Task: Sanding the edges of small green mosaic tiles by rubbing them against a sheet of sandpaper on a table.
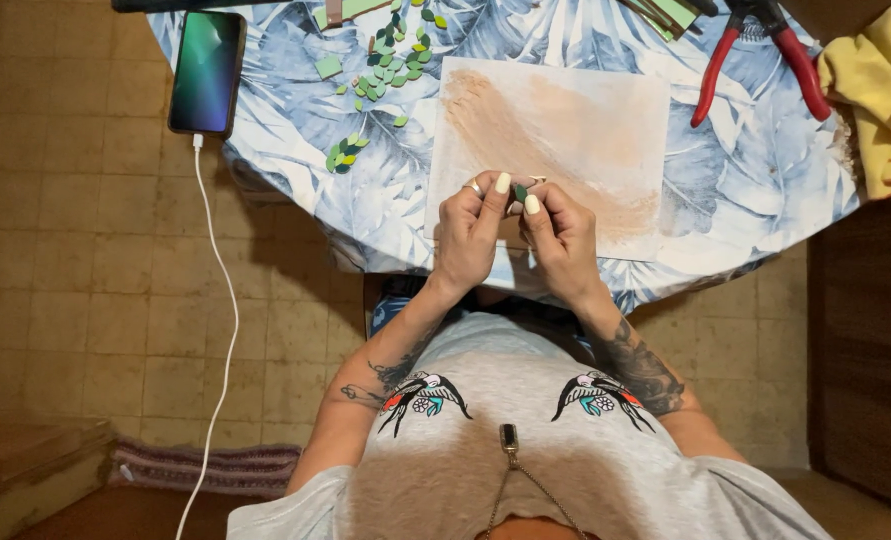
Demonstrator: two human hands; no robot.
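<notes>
Pinching a small green tile piece between the fingertips of both the left hand and the right hand, fingers closed tight, just above the near edge of the tan-smeared white board; a steady, gentle grip seems best, since the piece is tiny.
</notes>
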